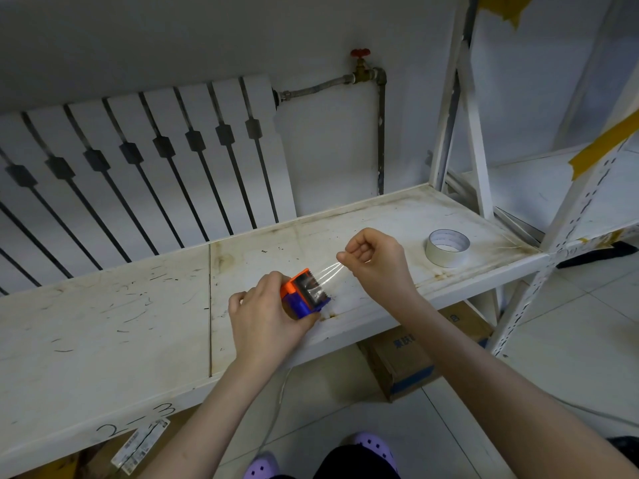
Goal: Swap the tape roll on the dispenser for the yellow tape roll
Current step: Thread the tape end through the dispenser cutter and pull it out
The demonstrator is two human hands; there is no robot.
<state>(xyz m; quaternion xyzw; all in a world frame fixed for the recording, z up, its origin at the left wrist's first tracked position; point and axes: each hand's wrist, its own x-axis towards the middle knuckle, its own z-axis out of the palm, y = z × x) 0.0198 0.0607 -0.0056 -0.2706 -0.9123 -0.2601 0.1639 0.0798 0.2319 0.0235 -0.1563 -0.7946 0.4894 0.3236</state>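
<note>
Left hand (268, 314) is closed around the tape dispenser (304, 294), gripping its blue and orange body from the left and pressing it down near the front edge of the shelf (103, 326). The serrated cutter end of the dispenser faces right. Right hand (377, 262) is curled almost into a fist, thumb and forefinger pinching the free end of a clear tape strip (328, 271). The strip runs taut from the cutter up and right to the pinch, above the shelf surface. The roll mounted in the dispenser is mostly hidden by the left hand; only the clear tape coming off it shows.

A second tape roll (448, 247) lies flat near the right end of the shelf, toward the back, well apart from both hands. It looks pale, off-white to cream, in this light; cannot tell for sure that it is the yellow one. Nothing touches it.

The shelf is white metal, stained and scuffed, with "2-3" handwritten on its front lip at the left. A radiator (138, 174) stands behind the shelf's back edge. A cardboard box (411, 361) sits on the floor below the shelf's right part. Purple shoes (375, 447) show at the bottom edge.
</note>
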